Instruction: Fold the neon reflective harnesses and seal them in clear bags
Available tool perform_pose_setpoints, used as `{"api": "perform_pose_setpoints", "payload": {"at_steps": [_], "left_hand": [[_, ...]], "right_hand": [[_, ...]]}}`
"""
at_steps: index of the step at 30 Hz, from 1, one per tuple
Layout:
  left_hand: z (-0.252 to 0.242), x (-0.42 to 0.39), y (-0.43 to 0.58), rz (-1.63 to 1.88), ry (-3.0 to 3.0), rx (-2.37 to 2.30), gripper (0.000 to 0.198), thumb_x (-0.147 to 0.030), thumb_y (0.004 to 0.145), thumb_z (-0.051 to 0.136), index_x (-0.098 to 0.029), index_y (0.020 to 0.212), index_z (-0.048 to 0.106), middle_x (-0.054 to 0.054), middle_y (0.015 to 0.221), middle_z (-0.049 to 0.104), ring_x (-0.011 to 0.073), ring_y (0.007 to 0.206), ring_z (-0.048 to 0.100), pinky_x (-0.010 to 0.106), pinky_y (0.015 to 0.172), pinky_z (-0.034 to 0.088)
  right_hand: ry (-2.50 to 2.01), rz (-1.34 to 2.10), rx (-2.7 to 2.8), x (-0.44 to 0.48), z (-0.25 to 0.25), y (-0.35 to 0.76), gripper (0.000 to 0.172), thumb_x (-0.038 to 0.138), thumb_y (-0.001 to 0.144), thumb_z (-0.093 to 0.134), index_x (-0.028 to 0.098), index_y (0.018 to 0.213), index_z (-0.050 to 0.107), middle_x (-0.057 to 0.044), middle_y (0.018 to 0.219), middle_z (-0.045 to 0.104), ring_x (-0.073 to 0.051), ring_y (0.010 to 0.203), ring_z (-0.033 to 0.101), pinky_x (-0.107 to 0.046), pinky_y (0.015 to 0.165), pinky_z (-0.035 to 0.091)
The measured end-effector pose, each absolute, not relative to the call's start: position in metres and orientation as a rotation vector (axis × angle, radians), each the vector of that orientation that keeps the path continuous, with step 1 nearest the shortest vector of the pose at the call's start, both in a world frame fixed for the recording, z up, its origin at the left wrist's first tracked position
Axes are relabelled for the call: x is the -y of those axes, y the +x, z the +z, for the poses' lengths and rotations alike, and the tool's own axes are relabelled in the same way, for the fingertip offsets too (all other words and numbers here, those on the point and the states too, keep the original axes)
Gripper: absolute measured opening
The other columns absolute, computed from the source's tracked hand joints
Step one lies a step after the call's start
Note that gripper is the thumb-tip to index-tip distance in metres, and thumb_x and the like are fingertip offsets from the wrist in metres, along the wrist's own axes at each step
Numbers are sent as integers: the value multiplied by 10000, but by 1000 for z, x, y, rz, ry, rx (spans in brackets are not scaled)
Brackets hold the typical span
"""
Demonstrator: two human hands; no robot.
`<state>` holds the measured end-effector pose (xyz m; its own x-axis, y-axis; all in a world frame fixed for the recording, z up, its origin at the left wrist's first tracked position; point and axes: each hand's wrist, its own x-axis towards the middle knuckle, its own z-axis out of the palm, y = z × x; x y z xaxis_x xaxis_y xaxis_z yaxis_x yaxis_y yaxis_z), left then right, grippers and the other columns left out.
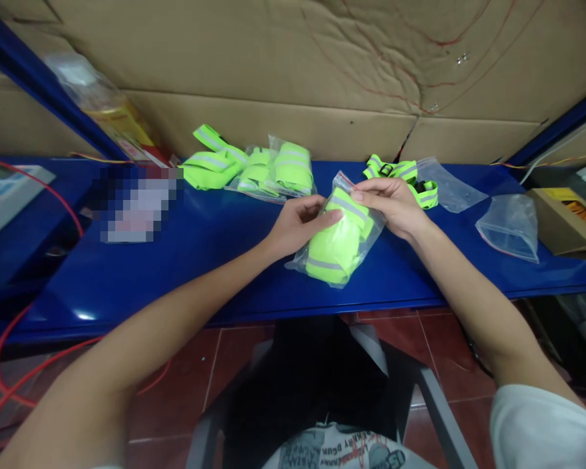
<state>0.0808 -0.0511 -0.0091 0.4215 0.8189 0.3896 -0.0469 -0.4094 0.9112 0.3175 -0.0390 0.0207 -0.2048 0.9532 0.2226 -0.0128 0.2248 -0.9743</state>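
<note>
A clear plastic bag [339, 244] holding a folded neon-yellow reflective vest lies tilted on the blue shelf [176, 260]. My left hand [297, 225] grips the bag's left side near its top, fingers curled round it. My right hand [390, 202] pinches the bag's open top edge between thumb and fingers. Both hands are closed on the same bag.
Behind the hands lie a loose neon vest [209, 163], bagged vests [278, 169] and another unbagged vest [405, 176]. Two empty clear bags [510, 228] rest to the right, beside a cardboard box [566, 221]. A cardboard wall stands behind. A red cable [10, 365] loops at left.
</note>
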Motion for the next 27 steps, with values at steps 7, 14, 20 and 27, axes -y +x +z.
{"api": "perform_pose_setpoints", "payload": {"at_steps": [7, 14, 20, 27], "left_hand": [[-16, 43, 75, 833, 1441, -660, 464, -616, 829, 839, -160, 881, 771, 16, 714, 691, 156, 638, 670, 255, 581, 533], [-10, 42, 77, 1015, 1537, -847, 315, -436, 852, 798, -170, 723, 690, -19, 666, 591, 84, 561, 536, 169, 469, 411], [-12, 34, 76, 1221, 1265, -1025, 190, -359, 830, 749, -183, 785, 692, -30, 679, 575, 86, 553, 516, 168, 442, 442], [3, 34, 71, 1065, 1092, -990, 214, -312, 740, 837, -168, 821, 701, 11, 731, 686, 152, 632, 676, 263, 501, 613]], "right_hand": [[-1051, 1488, 1437, 48, 13, 306, 372, 455, 602, 1051, 234, 850, 884, -29, 830, 838, -148, 728, 734, -291, 726, 600], [-1118, 1556, 1408, 47, 8, 302, 364, 438, 602, 1055, 255, 869, 889, -21, 867, 843, -142, 737, 724, -285, 721, 576], [-1179, 1578, 1233, 40, 9, 306, 461, 615, 703, 976, 233, 928, 848, -42, 863, 825, -173, 710, 734, -296, 623, 606], [-1158, 1393, 1120, 36, 13, 313, 406, 469, 602, 1053, 229, 863, 854, -11, 847, 815, -132, 680, 713, -272, 637, 611]]}}
